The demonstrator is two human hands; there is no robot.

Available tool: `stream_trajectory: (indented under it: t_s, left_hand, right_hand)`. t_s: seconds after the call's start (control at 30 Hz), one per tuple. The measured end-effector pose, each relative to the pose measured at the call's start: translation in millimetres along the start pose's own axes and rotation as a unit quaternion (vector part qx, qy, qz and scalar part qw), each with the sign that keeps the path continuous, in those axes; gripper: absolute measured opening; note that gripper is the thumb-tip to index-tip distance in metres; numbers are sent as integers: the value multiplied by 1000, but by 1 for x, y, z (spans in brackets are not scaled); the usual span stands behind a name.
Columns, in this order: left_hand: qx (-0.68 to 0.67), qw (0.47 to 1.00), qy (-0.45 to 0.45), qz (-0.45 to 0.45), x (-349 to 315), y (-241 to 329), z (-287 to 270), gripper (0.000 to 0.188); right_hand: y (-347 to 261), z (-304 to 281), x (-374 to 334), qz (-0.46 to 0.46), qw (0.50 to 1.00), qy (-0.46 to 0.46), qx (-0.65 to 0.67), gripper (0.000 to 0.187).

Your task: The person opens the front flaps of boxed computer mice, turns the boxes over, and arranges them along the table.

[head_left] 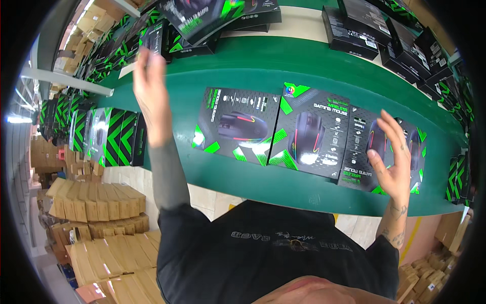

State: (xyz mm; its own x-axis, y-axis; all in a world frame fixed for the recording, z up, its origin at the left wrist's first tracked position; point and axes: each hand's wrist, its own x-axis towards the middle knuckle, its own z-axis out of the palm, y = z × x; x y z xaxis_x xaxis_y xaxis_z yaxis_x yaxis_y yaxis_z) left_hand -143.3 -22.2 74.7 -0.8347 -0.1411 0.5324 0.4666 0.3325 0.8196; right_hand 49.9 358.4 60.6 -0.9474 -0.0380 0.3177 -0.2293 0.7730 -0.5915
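Several black-and-green computer mouse boxes lie in a row on the green table. The leftmost mouse box is turned sideways, and against its right edge lies a middle mouse box. Over the boxes at the right end is my right hand, thumb and fingers apart, partly covering a mouse box; whether it touches cannot be made out. My left hand reaches up at the left with stretched fingers, slightly blurred at the tips, near an upright dark box. No object shows in it.
Stacked mouse boxes stand along the far side, with darker boxes at the far right. More striped boxes stand at the left table end. Brown cartons pile up at the lower left. A pale metal bar juts in from the left.
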Motion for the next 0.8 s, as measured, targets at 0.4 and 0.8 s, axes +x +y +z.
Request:
stream_trajectory:
  t_s: [0.4, 0.8]
  left_hand:
    - [361, 857, -353, 107, -155, 10, 23, 111]
    - [172, 867, -469, 6, -108, -35, -91, 70]
  right_hand:
    - [4, 39, 51, 4, 969, -211, -126, 73]
    - [54, 63, 79, -32, 971, -227, -62, 77]
